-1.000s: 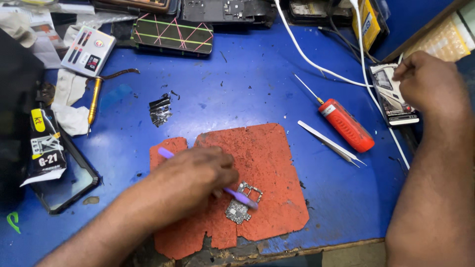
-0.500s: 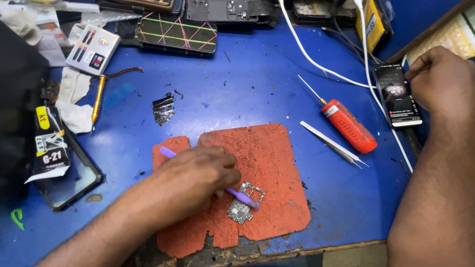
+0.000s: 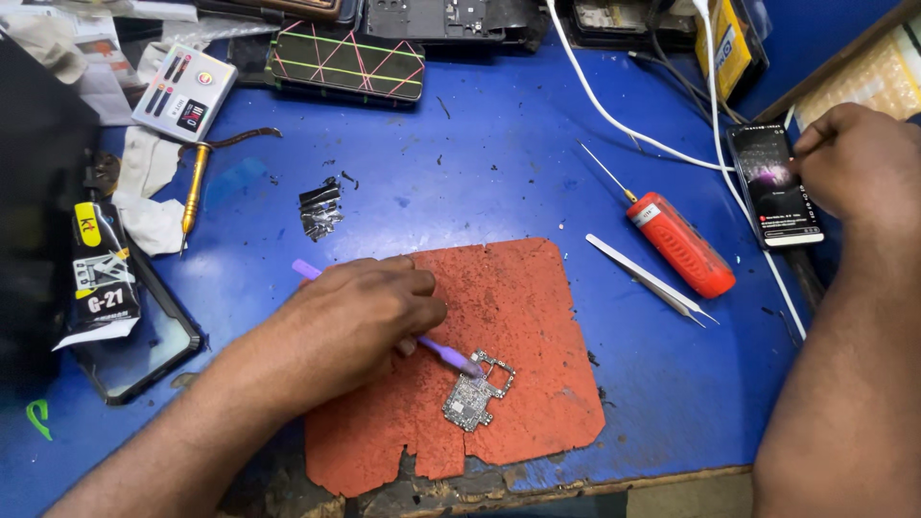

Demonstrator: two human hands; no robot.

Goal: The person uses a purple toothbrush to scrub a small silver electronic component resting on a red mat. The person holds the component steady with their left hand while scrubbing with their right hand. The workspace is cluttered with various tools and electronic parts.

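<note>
My left hand [image 3: 357, 317] grips a thin purple brush [image 3: 443, 353] whose tip rests on a small silver circuit board [image 3: 477, 390]. The board lies on a worn orange mat [image 3: 518, 317] near the front edge of the blue table. My right hand [image 3: 859, 158] is at the far right, its fingers touching the lit screen of a black phone [image 3: 773, 184] that lies flat on the table.
A red-handled screwdriver [image 3: 676, 240] and silver tweezers [image 3: 648, 278] lie between mat and phone. White cables [image 3: 614, 115] run from the back. A pile of metal shields [image 3: 320, 209], a yellow-tipped tool [image 3: 194, 192], a glue tube [image 3: 104, 278], and phone cases sit at left and back.
My right hand has shifted on the phone, which now lies flatter and closer to the cable. My left hand keeps the brush on the board, barely moved.
</note>
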